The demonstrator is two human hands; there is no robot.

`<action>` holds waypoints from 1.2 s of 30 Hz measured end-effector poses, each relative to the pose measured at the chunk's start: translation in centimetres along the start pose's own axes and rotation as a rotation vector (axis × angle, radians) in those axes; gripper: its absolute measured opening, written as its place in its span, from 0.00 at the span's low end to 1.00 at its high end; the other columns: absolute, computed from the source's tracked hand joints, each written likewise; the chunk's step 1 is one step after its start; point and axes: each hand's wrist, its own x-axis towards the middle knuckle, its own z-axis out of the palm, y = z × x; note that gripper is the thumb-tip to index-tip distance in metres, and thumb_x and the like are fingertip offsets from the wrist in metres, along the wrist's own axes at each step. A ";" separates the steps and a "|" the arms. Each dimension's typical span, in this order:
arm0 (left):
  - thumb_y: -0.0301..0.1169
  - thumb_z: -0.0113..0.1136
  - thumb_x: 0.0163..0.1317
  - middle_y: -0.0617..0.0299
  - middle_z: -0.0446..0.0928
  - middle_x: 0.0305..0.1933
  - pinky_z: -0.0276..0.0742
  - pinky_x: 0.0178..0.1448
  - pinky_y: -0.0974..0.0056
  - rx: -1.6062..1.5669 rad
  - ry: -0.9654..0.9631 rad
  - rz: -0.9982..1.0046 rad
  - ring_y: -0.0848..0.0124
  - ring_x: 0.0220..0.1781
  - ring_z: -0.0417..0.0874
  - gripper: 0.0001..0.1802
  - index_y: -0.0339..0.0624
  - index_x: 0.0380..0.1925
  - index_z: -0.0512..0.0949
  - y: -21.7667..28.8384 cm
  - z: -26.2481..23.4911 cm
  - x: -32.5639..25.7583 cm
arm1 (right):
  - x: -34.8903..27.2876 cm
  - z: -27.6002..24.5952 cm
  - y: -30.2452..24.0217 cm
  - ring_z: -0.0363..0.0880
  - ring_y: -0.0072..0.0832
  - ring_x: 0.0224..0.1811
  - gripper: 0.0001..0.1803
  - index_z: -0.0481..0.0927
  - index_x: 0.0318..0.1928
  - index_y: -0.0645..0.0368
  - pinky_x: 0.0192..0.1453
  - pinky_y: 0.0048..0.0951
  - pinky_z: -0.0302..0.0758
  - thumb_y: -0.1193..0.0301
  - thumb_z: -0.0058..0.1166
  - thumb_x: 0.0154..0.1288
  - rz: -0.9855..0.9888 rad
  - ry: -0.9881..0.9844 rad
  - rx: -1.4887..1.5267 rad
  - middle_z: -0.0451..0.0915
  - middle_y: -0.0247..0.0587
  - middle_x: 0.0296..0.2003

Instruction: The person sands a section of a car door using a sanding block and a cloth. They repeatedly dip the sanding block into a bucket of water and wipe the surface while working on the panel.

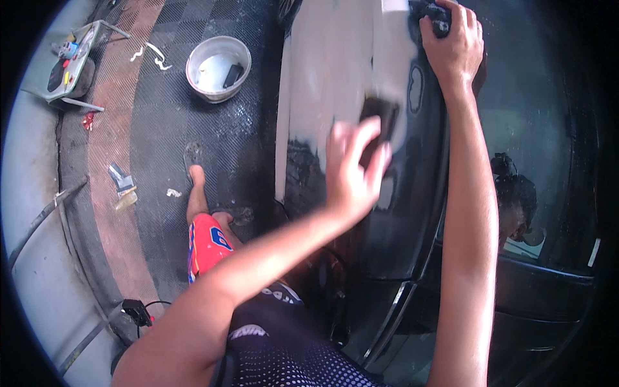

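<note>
My left hand [353,169] presses a small dark sanding block [382,115] against the side panel of a black car [387,226]; hand and block are blurred. The panel's upper part [335,64] is dull grey-white, the lower part glossy black. My right hand [452,40] is stretched up along the car and closed over a dark edge by the window [529,116]. My leg in red-orange shorts [207,244] and bare foot [196,177] rest on the floor to the left.
A white bucket [218,68] with water and a dark block in it stands on the dark checkered floor mat [167,142]. A grey tray of small tools [72,58] sits far left. A scraper [121,177] and scraps lie on the floor.
</note>
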 end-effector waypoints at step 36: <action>0.29 0.69 0.66 0.50 0.81 0.48 0.75 0.56 0.56 0.083 -0.021 0.067 0.57 0.46 0.77 0.24 0.38 0.62 0.82 -4.4 2.9 8.6 | 0.4 -0.2 -0.7 0.79 0.50 0.54 0.29 0.81 0.59 0.51 0.56 0.48 0.78 0.72 0.67 0.53 -0.048 -0.082 -0.057 0.81 0.47 0.48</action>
